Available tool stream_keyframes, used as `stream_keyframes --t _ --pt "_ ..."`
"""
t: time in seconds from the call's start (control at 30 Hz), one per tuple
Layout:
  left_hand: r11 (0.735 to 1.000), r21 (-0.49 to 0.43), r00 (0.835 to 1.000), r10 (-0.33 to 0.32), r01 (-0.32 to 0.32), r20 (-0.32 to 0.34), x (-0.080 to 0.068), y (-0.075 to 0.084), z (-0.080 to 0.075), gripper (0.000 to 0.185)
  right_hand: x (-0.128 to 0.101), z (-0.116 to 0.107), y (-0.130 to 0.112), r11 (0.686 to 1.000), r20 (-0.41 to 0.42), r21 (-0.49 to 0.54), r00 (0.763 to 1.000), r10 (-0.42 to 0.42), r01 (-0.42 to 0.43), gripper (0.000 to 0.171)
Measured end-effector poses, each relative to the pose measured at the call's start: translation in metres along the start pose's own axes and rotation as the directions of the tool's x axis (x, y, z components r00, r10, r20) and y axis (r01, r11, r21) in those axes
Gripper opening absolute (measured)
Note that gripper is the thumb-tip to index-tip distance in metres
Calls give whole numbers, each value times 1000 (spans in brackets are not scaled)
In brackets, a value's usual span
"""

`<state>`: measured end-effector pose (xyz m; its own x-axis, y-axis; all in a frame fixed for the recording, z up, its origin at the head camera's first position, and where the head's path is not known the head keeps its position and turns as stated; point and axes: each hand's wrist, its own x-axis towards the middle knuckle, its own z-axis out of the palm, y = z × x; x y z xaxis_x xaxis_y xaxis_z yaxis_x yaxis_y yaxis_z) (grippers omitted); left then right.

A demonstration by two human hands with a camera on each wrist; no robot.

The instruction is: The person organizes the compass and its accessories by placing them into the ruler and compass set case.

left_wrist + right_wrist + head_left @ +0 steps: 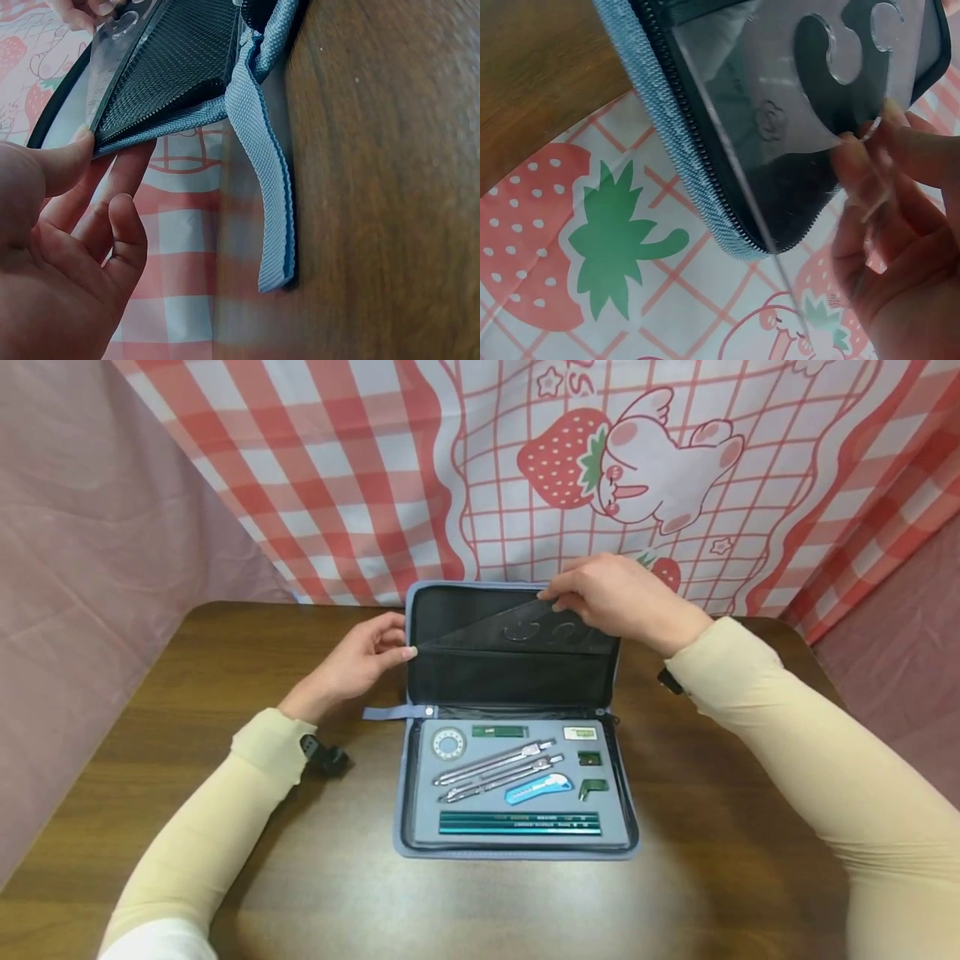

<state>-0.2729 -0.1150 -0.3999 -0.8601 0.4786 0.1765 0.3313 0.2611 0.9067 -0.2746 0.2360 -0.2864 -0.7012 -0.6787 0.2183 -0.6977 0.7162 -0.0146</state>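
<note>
An unzipped blue drawing-set case (517,853) lies spread on the table, its black-lined lid (480,681) raised at the back. My right hand (618,597) pinches a clear plastic set square (757,82) with curved cut-outs by its upper edge. The set square's lower part sits in the mesh pocket (176,67) of the lid. At the lid's left edge, my left hand (352,664) pinches the border between thumb and fingers; its thumb (71,161) is at the set square's corner.
In the case's grey insert lie two compasses (495,762), a blue cutter (538,788), green pencils (517,823), a round white-green ring (448,744), an eraser (580,733) and a sharpener (589,759). A blue strap (262,187) hangs at the left. Behind is a checked cloth (360,468).
</note>
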Motion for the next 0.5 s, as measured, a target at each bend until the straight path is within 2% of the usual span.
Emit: stream_keyframes --t 0.3,0.5 --pt "997 73 1000 -17 17 -5 0 3 1 28 0 1 -3 997 45 -13 996 79 -78 17" --pt "991 131 999 -32 36 -27 -1 6 2 30 0 2 -12 993 60 -60 992 110 -106 20"
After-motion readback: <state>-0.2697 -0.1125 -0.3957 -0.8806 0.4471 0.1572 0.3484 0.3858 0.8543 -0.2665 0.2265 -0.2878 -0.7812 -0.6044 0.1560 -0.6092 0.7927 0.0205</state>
